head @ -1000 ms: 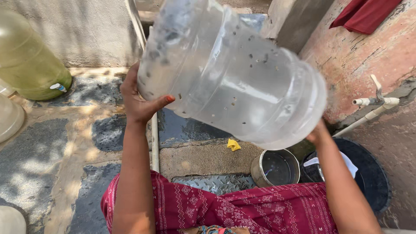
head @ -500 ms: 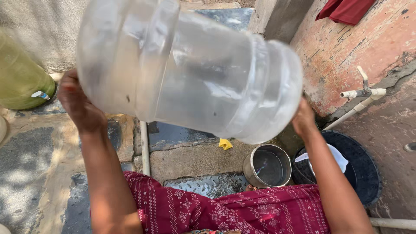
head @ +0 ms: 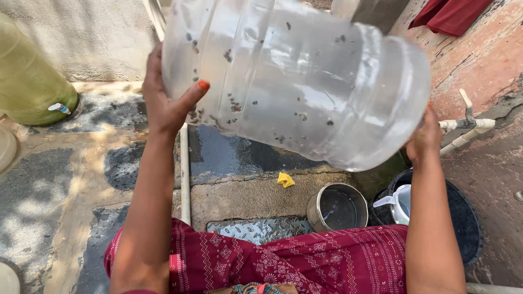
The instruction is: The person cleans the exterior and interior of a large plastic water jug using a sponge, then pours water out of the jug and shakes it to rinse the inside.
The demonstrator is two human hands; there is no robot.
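I hold a large clear plastic water jug [head: 294, 81], speckled inside with small dark flecks, tilted on its side in front of me, above the wet ground. My left hand [head: 166, 103] grips the end of the jug on my left, palm against the wall, thumb with an orange-painted nail pressed over the front surface. My right hand [head: 425, 139] supports the jug's base on my right; its fingers are hidden behind the plastic, so I cannot tell how far they curl, though they appear pressed to the bottom. Below the jug lie a round steel pot [head: 338, 207], a small yellow scrap [head: 285, 179] on the concrete step, and a black tub [head: 463, 223] holding a white plastic mug [head: 400, 201]. A white pipe with a tap [head: 463, 128] runs along the brick wall. A greenish water can [head: 30, 81] stands at the far left. My maroon patterned garment [head: 305, 261] fills the lower frame.
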